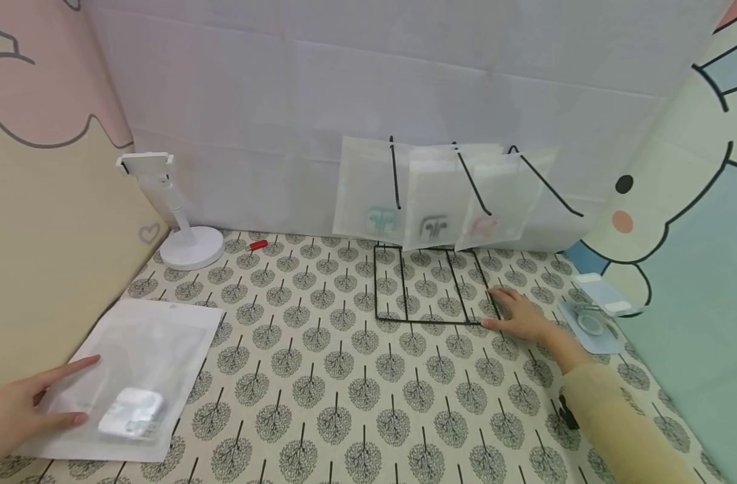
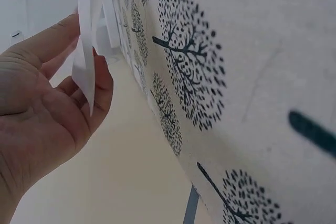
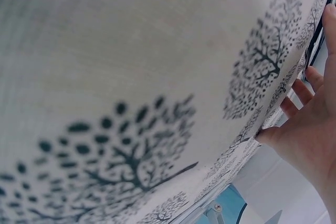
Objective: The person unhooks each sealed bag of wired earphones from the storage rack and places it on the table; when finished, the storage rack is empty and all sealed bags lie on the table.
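On the left, my left hand (image 1: 26, 410) holds the edge of a white translucent zip pouch (image 1: 189, 339), with some fingers on top and others behind it. A pale square item shows through the pouch's lower part. In the left wrist view, the pouch edge (image 2: 86, 72) passes between the thumb and fingers. Across the table, my right hand (image 1: 519, 319) rests at the right side of a black wire display rack's base (image 1: 425, 322), thumb near its front corner. The fingers are fairly straight and spread in the right wrist view.
Several translucent pouches (image 1: 371, 178) hang on the rack's hooks, showing teal, black and pink earphone prints. A white phone stand (image 1: 193, 249) and a small red object (image 1: 258, 245) are at back left. A light blue folding stand (image 1: 592, 329) stands right of the right hand.
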The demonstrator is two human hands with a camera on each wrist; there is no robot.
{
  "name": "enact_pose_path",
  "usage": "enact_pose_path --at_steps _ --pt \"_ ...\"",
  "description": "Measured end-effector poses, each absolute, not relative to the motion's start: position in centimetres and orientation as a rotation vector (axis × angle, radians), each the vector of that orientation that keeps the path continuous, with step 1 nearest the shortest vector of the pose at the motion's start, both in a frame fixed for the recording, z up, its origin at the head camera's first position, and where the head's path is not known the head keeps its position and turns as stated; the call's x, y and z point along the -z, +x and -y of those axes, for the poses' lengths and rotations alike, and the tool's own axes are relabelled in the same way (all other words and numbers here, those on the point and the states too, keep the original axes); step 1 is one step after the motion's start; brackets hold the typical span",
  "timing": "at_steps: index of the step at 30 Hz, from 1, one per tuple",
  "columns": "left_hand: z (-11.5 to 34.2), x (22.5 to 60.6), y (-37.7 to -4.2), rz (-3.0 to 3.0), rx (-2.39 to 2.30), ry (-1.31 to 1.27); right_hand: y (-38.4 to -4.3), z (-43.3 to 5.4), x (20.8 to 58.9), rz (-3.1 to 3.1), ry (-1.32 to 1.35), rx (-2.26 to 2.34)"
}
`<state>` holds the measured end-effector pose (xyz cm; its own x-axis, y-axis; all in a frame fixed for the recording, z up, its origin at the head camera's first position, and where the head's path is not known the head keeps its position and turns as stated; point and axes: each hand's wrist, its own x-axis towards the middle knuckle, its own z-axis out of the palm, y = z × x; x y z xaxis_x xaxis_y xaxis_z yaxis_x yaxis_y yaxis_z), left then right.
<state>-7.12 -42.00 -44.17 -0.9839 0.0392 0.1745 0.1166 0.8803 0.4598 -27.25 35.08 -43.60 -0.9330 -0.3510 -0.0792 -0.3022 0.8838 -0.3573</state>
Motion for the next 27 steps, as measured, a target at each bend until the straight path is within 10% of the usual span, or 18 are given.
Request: enact_pose_path --at_steps 27 --pt "43.0 45.5 -9.0 2.991 0.451 -0.437 -27.6 -35.3 44.0 -2.915 -0.496 0.507"
